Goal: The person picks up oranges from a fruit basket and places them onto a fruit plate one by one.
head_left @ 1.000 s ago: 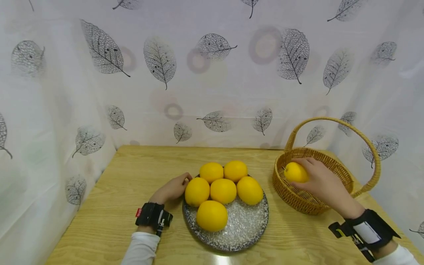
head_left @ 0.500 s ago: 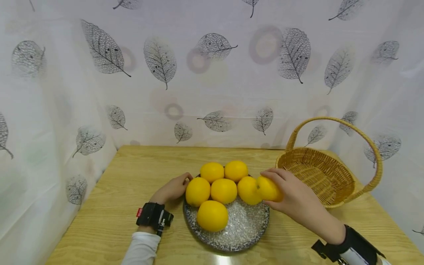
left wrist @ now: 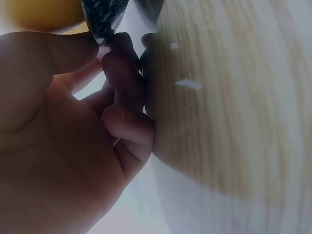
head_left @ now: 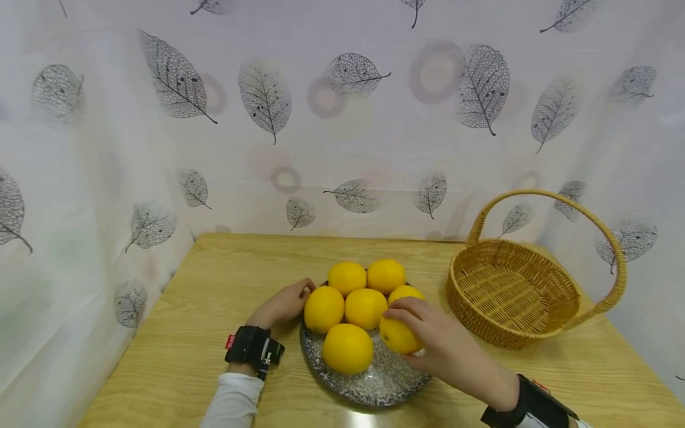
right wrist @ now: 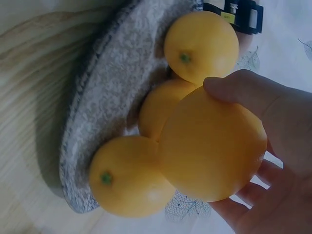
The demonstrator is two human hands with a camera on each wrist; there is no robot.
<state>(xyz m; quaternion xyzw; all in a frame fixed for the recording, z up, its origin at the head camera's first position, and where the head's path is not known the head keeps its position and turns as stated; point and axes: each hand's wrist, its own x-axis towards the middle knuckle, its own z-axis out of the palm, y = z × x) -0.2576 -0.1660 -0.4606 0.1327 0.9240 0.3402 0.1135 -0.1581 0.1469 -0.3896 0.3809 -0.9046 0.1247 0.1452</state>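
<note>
In the head view my right hand (head_left: 446, 348) grips a yellow-orange orange (head_left: 398, 336) over the right part of a round speckled grey plate (head_left: 385, 380). The right wrist view shows the thumb and curled fingers round this held orange (right wrist: 212, 144). Several other oranges (head_left: 365, 309) sit together on the plate, mostly toward its back and left. At the plate's left side is my left hand (head_left: 283, 303). Seen from the left wrist, this hand (left wrist: 73, 126) pinches the plate's dark rim (left wrist: 103, 19) between thumb and fingers, with its lower fingers against the tabletop.
A wicker basket (head_left: 460, 297) with a tall arched handle stands on the right of the wooden table (head_left: 241, 261); no fruit shows inside it. Behind the table hangs a pale curtain (head_left: 364, 142) with a leaf print.
My right hand has carried the orange from inside the basket leftward to over the plate. My left hand has stayed at the plate's rim. The head view has shifted slightly.
</note>
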